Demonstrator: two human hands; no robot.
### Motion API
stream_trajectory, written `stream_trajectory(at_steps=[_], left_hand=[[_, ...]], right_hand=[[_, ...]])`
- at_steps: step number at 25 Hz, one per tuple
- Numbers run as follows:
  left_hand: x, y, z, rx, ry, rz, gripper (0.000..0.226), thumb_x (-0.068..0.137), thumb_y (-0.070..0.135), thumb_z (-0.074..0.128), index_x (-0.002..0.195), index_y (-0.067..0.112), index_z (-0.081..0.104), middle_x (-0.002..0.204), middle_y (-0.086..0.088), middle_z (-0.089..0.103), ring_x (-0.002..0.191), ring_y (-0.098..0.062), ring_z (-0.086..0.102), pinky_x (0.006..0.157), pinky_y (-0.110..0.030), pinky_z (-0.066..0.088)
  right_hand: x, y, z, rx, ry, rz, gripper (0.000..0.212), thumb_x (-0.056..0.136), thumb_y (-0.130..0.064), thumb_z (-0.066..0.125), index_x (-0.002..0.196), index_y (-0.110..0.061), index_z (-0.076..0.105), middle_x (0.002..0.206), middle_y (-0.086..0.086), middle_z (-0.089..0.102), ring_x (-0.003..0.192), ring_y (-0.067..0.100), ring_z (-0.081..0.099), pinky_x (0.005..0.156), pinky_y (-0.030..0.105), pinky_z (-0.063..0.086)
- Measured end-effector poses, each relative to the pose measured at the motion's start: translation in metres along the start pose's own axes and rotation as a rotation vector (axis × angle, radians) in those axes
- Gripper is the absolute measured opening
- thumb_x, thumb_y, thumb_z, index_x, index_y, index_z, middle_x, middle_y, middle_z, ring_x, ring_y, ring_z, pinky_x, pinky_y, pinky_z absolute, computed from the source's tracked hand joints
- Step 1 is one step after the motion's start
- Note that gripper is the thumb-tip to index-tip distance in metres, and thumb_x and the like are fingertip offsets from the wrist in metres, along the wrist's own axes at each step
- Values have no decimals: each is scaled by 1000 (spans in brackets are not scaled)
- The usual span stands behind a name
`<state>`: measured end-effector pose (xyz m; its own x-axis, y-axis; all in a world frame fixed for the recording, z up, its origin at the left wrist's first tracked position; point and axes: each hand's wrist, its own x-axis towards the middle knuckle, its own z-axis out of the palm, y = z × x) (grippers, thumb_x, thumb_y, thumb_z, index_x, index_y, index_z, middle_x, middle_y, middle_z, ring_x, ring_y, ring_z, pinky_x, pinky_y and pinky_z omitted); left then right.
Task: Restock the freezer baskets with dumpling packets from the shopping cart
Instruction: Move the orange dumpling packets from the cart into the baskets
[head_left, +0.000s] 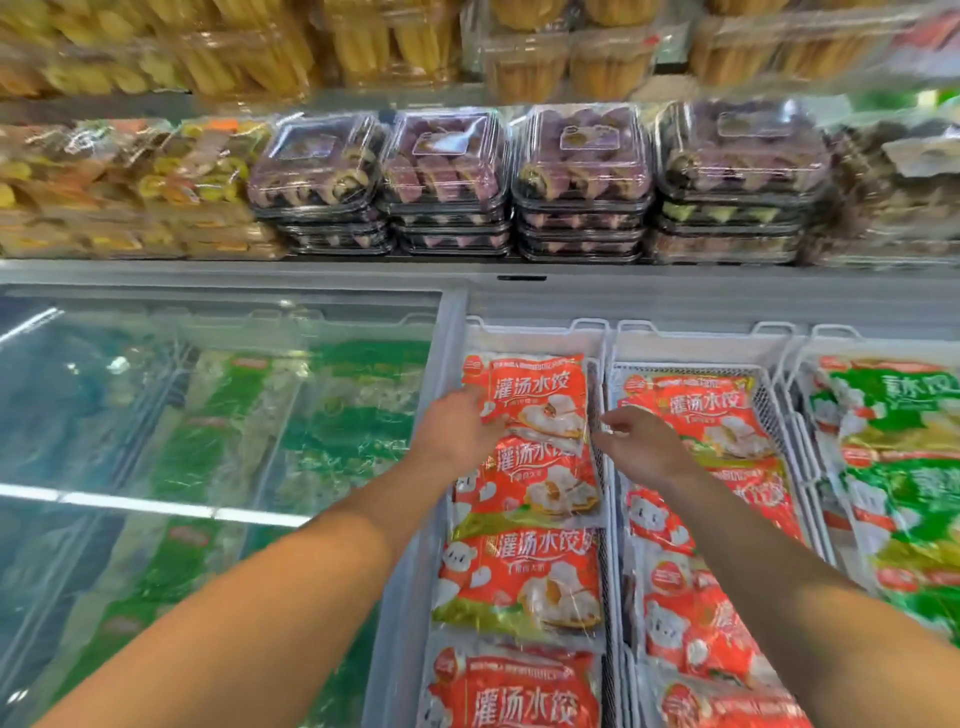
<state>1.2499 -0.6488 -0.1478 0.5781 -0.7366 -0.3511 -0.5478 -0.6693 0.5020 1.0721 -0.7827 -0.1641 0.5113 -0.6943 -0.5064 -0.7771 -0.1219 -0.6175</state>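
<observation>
Several red dumpling packets lie in a row in a white wire freezer basket (540, 332). My left hand (460, 426) rests on the left edge of the far red packet (540, 395), fingers on its corner. My right hand (641, 441) hovers over the wire divider between this basket and the neighbouring basket (691, 345), fingers loosely curled, holding nothing. That neighbouring basket holds more red packets (701, 415). The shopping cart is out of view.
A third basket (826, 338) at the right holds green packets (904, 415). A shut glass lid (208, 415) covers the freezer's left half, with green packets beneath. Above the freezer rim (519, 270), a shelf carries stacked clear trays of purple pastries (582, 156) and yellow snacks.
</observation>
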Motion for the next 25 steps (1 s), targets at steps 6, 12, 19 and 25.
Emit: stream_trajectory(at_steps=[6, 12, 19, 25], left_hand=[[-105, -8, -13, -104, -36, 77, 44, 90, 32, 62, 132, 19, 58, 127, 0, 65, 114, -20, 61, 97, -29, 48], [-205, -19, 4, -122, -66, 270, 26, 88, 26, 63, 111, 16, 69, 106, -4, 73, 101, -22, 67, 88, -30, 52], [-305, -35, 48, -117, -266, 406, 21, 87, 34, 65, 106, 23, 65, 102, 2, 67, 100, -20, 64, 89, -32, 51], [-360, -5, 123, -121, -467, 475, 34, 87, 26, 70, 117, 9, 66, 111, -8, 71, 107, -24, 65, 96, -36, 50]], right_hand=[[-119, -8, 11, -27, 124, -51, 44, 93, -32, 61, 132, -13, 56, 137, 8, 56, 120, 28, 55, 91, 28, 43], [-256, 22, 71, -77, 249, 10, 37, 84, -29, 65, 114, -9, 66, 117, 9, 68, 106, 27, 63, 86, 32, 48], [-386, 87, 115, 52, 349, 99, 30, 89, -23, 66, 116, -9, 64, 117, 6, 66, 107, 23, 61, 87, 30, 44], [-478, 174, 125, 147, 460, 338, 37, 88, -25, 66, 122, -10, 63, 125, 5, 64, 116, 22, 59, 93, 27, 41]])
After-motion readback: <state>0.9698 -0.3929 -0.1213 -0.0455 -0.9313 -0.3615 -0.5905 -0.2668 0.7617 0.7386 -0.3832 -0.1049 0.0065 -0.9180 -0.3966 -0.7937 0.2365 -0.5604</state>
